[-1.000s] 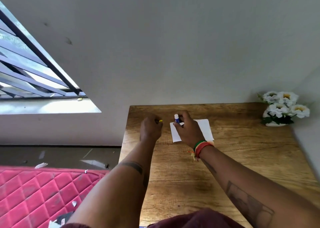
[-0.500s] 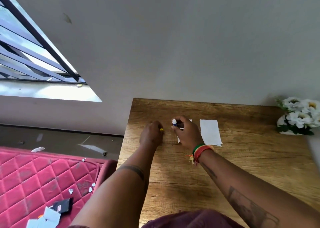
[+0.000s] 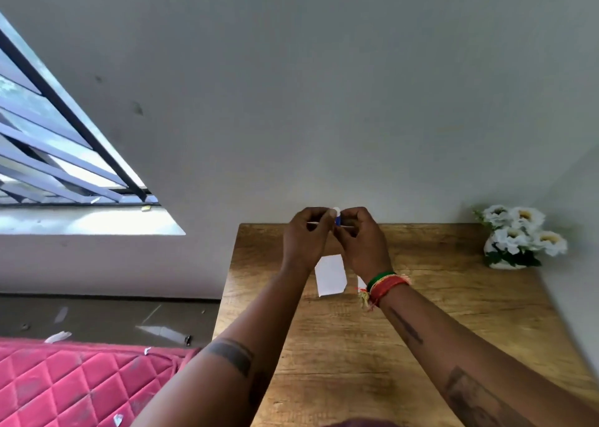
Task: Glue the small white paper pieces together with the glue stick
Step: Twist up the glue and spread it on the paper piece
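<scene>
Two hands [image 3: 337,232] hide table [image 3: 437,313] paper [image 3: 330,274].

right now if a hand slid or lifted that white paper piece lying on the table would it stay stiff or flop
Probably floppy: the white paper piece looks like a thin flat sheet, so it would likely bend when lifted by one edge. It seems very light, so a nudge or a draught could shift it on the smooth wooden table. Lying flat, it may be fiddly to pick up; it cannot roll or tip.

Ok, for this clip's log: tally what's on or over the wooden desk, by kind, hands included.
Hands: 2, left hand and right hand
Glue stick: 1, between the hands
Paper pieces on the desk: 2, white piece and part-hidden piece
Flower pot: 1
Total: 6
</scene>
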Available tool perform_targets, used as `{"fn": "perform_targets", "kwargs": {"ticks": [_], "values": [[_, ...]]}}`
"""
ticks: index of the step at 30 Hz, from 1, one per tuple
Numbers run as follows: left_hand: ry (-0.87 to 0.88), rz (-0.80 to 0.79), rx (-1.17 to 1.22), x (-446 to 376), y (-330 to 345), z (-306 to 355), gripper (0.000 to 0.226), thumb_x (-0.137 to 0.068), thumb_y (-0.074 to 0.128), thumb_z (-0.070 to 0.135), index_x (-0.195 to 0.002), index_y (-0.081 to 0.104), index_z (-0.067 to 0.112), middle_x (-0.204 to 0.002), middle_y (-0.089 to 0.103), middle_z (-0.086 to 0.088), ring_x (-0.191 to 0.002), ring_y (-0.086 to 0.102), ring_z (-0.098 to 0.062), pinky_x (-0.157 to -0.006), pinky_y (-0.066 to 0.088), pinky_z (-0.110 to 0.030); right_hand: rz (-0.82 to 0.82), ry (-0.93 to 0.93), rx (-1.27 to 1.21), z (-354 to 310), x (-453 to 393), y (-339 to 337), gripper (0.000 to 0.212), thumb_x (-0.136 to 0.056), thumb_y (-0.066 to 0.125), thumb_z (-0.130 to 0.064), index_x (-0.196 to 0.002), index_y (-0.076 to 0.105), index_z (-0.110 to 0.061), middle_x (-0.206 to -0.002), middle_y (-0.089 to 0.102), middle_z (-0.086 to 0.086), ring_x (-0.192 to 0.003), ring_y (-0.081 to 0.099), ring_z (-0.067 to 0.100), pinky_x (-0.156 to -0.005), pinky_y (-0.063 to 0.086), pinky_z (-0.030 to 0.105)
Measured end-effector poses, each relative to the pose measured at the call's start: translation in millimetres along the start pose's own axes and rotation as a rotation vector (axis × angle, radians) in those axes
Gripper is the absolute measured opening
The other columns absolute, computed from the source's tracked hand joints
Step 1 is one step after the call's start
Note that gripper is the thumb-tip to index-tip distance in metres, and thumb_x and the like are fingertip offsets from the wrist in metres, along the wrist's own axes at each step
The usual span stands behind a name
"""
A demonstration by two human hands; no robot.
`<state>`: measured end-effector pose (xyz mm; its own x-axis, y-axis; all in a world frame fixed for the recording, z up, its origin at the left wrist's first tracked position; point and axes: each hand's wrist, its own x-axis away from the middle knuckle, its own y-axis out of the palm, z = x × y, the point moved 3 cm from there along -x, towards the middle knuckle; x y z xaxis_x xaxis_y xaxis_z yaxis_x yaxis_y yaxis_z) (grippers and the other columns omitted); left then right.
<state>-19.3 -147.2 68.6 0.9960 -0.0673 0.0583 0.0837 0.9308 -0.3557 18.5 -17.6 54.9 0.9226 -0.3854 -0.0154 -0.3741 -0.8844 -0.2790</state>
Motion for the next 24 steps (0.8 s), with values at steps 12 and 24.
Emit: {"fn": "perform_targets", "kwargs": {"ticks": [12, 24], "values": [[0.145, -0.104, 0.171, 65, 15, 90, 0.014, -0.087, 0.082, 0.032, -0.098, 0.074, 0.031, -0.088, 0.078, 0.008, -0.081, 0.074, -0.007, -0.061, 0.056, -0.014, 0.010, 0.047, -0.398, -46, 59, -78, 0.025, -0.089, 0.072, -0.005, -0.111, 0.061, -0.010, -0.102, 0.076, 0.009, -0.092, 0.075, 0.024, -0.077, 0.063, 0.035], [0.105, -0.108, 0.282, 105, 14, 103, 0.022, -0.082, 0.087, 0.026, -0.101, 0.078, 0.019, -0.088, 0.079, -0.001, -0.071, 0.073, -0.015, -0.056, 0.054, -0.013, -0.136, 0.068, -0.759, -32, 90, -84, 0.033, -0.088, 0.066, -0.028, -0.107, 0.072, -0.001, -0.088, 0.072, 0.018, -0.074, 0.067, 0.023, -0.065, 0.058, 0.029]]}}
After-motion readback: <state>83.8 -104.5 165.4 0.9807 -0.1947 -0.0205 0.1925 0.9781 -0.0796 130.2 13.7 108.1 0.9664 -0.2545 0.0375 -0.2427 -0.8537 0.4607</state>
